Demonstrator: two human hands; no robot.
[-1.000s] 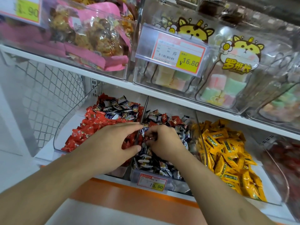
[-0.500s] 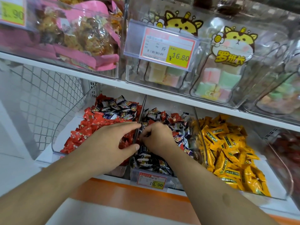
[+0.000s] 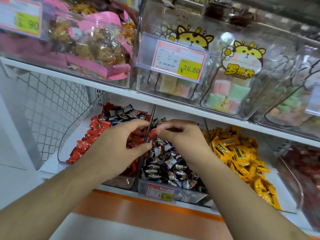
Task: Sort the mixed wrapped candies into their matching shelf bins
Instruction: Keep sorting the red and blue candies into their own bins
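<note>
Two bare hands reach into clear plastic bins on the lower shelf (image 3: 121, 196). The right hand (image 3: 181, 135) is over the middle bin (image 3: 188, 194), with its fingers curled. Its fingertips pinch a small red candy (image 3: 153, 133) in a shiny, crinkly wrapper, held just above the pile and right beside the thin clear divider (image 3: 150, 125). The left hand (image 3: 117, 144) hovers over the left bin (image 3: 64, 144). Its fingers are loosely bent and spread, the thumb sits near the divider, and it holds nothing.

The left bin has curved see-through walls and is heaped with red candies (image 3: 83, 144), with some dark ones (image 3: 121, 111) lying on top at the back. The middle bin is full of dark candies (image 3: 164, 167), little pillow shapes with white patches and twisted ends. The next bin to the right holds yellow candies (image 3: 239, 153), flat and glossy.

A price tag (image 3: 160, 192) sits on the front of the middle bin. On the upper shelf, clear tubs show soft pastel blocks (image 3: 232, 90) and pink bags (image 3: 97, 49) of lumpy brown snacks. A white wire grid (image 3: 52, 101) stands at the left.
</note>
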